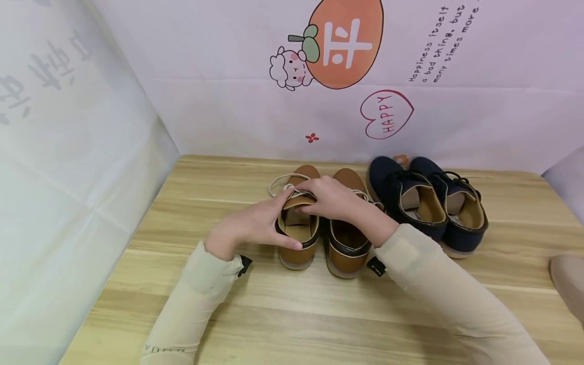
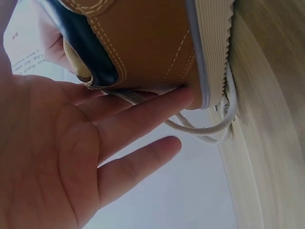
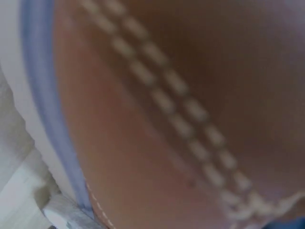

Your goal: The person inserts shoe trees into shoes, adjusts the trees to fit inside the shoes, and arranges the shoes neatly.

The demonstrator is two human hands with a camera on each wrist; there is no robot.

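Note:
A brown leather shoe (image 1: 298, 258) with a dark collar and cream laces stands upright on the wooden table, toe toward the back wall. My left hand (image 1: 255, 223) lies along its left side, thumb stretched over the collar. In the left wrist view, the hand's straight fingers (image 2: 143, 114) touch the shoe's stitched side, and a loose lace (image 2: 200, 129) hangs beyond them. My right hand (image 1: 333, 200) reaches in from the right and pinches the tongue (image 1: 298, 201), thumb inside the opening. Its fingertips are partly hidden at the laces. Brown stitched leather (image 3: 143, 119) fills the right wrist view.
The matching brown shoe (image 1: 344, 266) stands just to the right, partly under my right forearm. Two navy shoes (image 1: 431, 203) with dark laces are farther right. A printed white sheet (image 1: 246, 116) rises behind the wooden table (image 1: 292, 319). Something beige (image 1: 568, 284) shows at the right edge.

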